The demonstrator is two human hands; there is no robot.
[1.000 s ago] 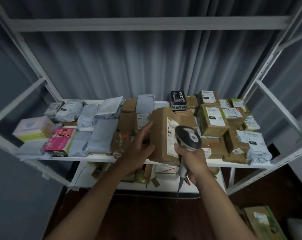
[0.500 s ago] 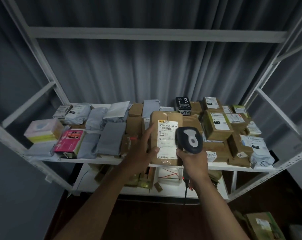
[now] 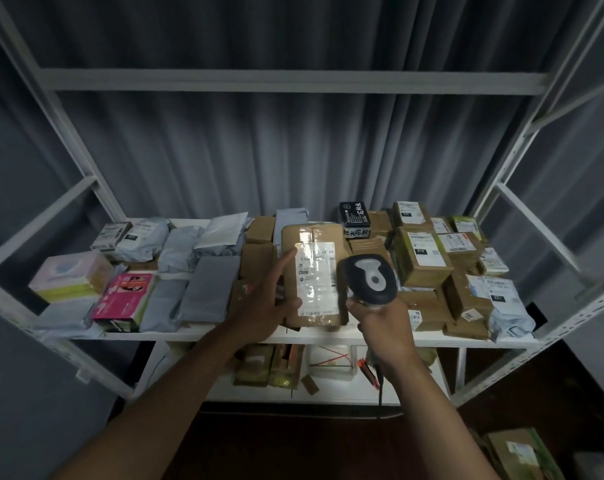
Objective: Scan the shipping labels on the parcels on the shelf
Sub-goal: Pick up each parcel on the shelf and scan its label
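Shelf: A white metal rack is seen in front of a grey curtain. Many parcels are laid on its middle board.

Far left: A pale tissue box is set at the left end, with a pink box just beside it.

Grey bags: Soft grey mail bags are laid flat between the pink box and the brown boxes.

Left hand: It is placed on the left side of the brown parcel. The parcel is held up by it, with the thumb curled onto the front near the bottom and the pointing finger laid straight along the edge.

Brown parcel: It is stood up near the front edge of the board, in the middle. It is leaned back a little.

Label: A white label is stuck on the front of the brown parcel, under shiny tape. It is turned toward the scanner.

Scanner: A dark scanner with a grey top is held just beside the label, on its right.

Right hand: The scanner handle is gripped tightly, with the fingers wrapped round it.

Right side: Brown boxes with white labels are piled together. A black box is stood at the back. A grey bag is laid at the far right.

Below: More small things are kept on the lower board, too dark to tell.
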